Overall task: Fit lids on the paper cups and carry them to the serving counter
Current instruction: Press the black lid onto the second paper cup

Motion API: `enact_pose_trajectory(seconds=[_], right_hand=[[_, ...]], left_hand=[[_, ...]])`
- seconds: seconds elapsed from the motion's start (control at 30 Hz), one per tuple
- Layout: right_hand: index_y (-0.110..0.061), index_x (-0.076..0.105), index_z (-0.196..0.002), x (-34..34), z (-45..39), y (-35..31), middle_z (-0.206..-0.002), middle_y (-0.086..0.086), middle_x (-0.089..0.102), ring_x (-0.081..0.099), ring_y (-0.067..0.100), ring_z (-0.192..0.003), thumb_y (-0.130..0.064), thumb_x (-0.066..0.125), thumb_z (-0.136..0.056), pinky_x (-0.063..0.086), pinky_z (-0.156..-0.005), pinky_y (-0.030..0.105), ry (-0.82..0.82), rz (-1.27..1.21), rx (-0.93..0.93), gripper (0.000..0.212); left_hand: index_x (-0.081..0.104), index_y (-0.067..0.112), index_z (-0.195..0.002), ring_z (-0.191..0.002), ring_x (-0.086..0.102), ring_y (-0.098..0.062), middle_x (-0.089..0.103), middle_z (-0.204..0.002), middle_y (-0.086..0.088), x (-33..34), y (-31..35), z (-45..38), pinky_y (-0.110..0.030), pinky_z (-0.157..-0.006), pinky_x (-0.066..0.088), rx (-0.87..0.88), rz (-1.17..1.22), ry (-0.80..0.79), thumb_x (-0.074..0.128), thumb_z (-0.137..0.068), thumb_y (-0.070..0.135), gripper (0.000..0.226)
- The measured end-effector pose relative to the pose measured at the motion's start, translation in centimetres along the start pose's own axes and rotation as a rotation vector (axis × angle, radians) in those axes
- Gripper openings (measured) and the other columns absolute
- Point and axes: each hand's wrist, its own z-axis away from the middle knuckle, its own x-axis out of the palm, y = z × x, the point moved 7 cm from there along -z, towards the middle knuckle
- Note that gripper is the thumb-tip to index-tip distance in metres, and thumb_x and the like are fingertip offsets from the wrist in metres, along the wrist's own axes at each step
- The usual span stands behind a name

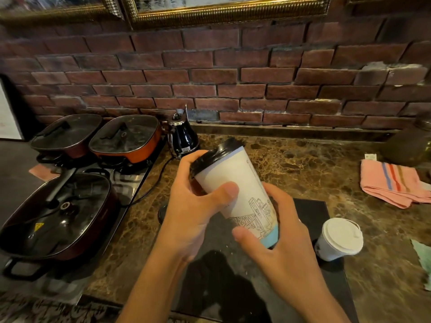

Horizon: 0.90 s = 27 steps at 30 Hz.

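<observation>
A tall white paper cup (242,180) with a line drawing and a blue base is held tilted above the counter, its black lid (217,152) pointing up and away to the left. My left hand (196,203) grips the upper part, fingers curled over the lid's rim and thumb across the cup wall. My right hand (277,231) grips the blue bottom end. A smaller white cup (335,241) with a white lid on it stands on the black mat (312,210), to the right of my hands.
Three lidded electric pans (58,217) sit at the left, with a black kettle (184,136) behind them near the brick wall. A pink striped cloth (391,183) lies at the right. A dark round object (162,213) peeks out behind my left wrist.
</observation>
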Motion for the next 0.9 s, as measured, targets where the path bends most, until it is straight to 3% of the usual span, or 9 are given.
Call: enact_pose_trajectory(seconds=[0.1, 0.2, 0.3, 0.4, 0.53, 0.6, 0.73, 0.83, 0.9], right_hand=[[-0.056, 0.049, -0.120, 0.3, 0.3, -0.1, -0.112, -0.026, 0.063, 0.069, 0.004, -0.096, -0.065, 0.072, -0.065, 0.058, -0.057, 0.018, -0.036, -0.207, 0.030, 0.061], [-0.028, 0.068, -0.116, 2.2, 0.8, -0.1, -0.099, 0.011, 0.073, 0.068, 0.022, -0.058, -0.061, 0.082, -0.066, 0.053, -0.043, 0.024, -0.309, -0.868, 0.306, 0.062], [-0.016, 0.073, -0.118, 4.1, 2.1, -0.4, -0.099, 0.026, 0.067, 0.062, 0.023, -0.051, -0.053, 0.087, -0.064, 0.050, -0.043, 0.025, -0.539, -1.312, 0.572, 0.067], [-0.017, 0.071, -0.118, 3.2, 1.0, 0.7, -0.097, 0.023, 0.069, 0.064, 0.026, -0.053, -0.060, 0.075, -0.069, 0.054, -0.042, 0.028, -0.415, -1.114, 0.514, 0.066], [-0.047, 0.050, -0.125, 0.2, -0.6, 0.5, -0.112, -0.024, 0.063, 0.070, 0.006, -0.095, -0.068, 0.070, -0.066, 0.059, -0.058, 0.022, -0.111, -0.238, 0.146, 0.067], [-0.052, 0.044, -0.125, 0.0, -0.5, 0.1, -0.112, -0.035, 0.058, 0.065, -0.004, -0.102, -0.066, 0.069, -0.066, 0.058, -0.060, 0.017, -0.087, -0.138, 0.064, 0.066], [-0.042, 0.061, -0.120, 0.6, -0.3, 0.5, -0.103, -0.007, 0.071, 0.073, 0.021, -0.068, -0.059, 0.074, -0.068, 0.057, -0.050, 0.024, -0.212, -0.467, 0.187, 0.056], [-0.018, 0.067, -0.121, 2.0, 0.5, 0.4, -0.099, 0.022, 0.070, 0.063, 0.023, -0.054, -0.054, 0.081, -0.073, 0.052, -0.041, 0.025, -0.420, -0.934, 0.349, 0.062], [-0.011, 0.071, -0.116, 2.7, 1.2, 0.3, -0.096, 0.026, 0.070, 0.063, 0.020, -0.052, -0.054, 0.082, -0.073, 0.052, -0.040, 0.023, -0.529, -1.097, 0.429, 0.062]], left_hand=[[0.061, 0.032, -0.123, -0.106, 0.071, -0.029, 0.073, -0.114, -0.006, 0.6, 0.2, 0.1, -0.041, -0.076, 0.062, 0.004, 0.069, -0.046, 0.099, -0.051, 0.038, 0.080], [0.047, 0.017, -0.140, -0.104, 0.069, -0.039, 0.068, -0.119, -0.019, 1.2, 0.3, 0.3, -0.041, -0.070, 0.062, -0.045, 0.180, -0.129, 0.099, -0.052, 0.035, 0.104], [0.039, 0.009, -0.145, -0.097, 0.063, -0.047, 0.057, -0.124, -0.036, 1.5, 0.2, 0.5, -0.029, -0.052, 0.059, -0.082, 0.229, -0.173, 0.099, -0.054, 0.029, 0.110], [0.052, 0.023, -0.135, -0.099, 0.068, -0.044, 0.067, -0.119, -0.025, 1.3, 0.3, 0.2, -0.033, -0.059, 0.061, -0.049, 0.179, -0.138, 0.099, -0.052, 0.032, 0.096], [0.064, 0.042, -0.114, -0.103, 0.073, -0.026, 0.074, -0.109, -0.004, 0.4, 0.0, -0.3, -0.039, -0.073, 0.061, 0.010, 0.048, -0.057, 0.098, -0.055, 0.026, 0.070], [0.063, 0.045, -0.113, -0.104, 0.073, -0.027, 0.074, -0.109, -0.002, 0.4, -0.2, -0.2, -0.039, -0.073, 0.062, 0.013, 0.003, -0.051, 0.094, -0.059, 0.023, 0.066], [0.064, 0.044, -0.116, -0.109, 0.071, -0.029, 0.073, -0.115, -0.004, 0.6, 0.3, -0.2, -0.041, -0.077, 0.061, 0.004, 0.016, -0.089, 0.098, -0.053, 0.040, 0.072], [0.056, 0.031, -0.134, -0.117, 0.066, -0.036, 0.068, -0.125, -0.014, 0.6, 0.2, -0.3, -0.044, -0.083, 0.060, -0.030, 0.028, -0.129, 0.097, -0.052, 0.044, 0.092], [0.046, 0.018, -0.143, -0.120, 0.063, -0.041, 0.064, -0.129, -0.022, 0.8, -0.2, -0.2, -0.046, -0.085, 0.059, -0.063, 0.040, -0.142, 0.098, -0.050, 0.046, 0.110]])
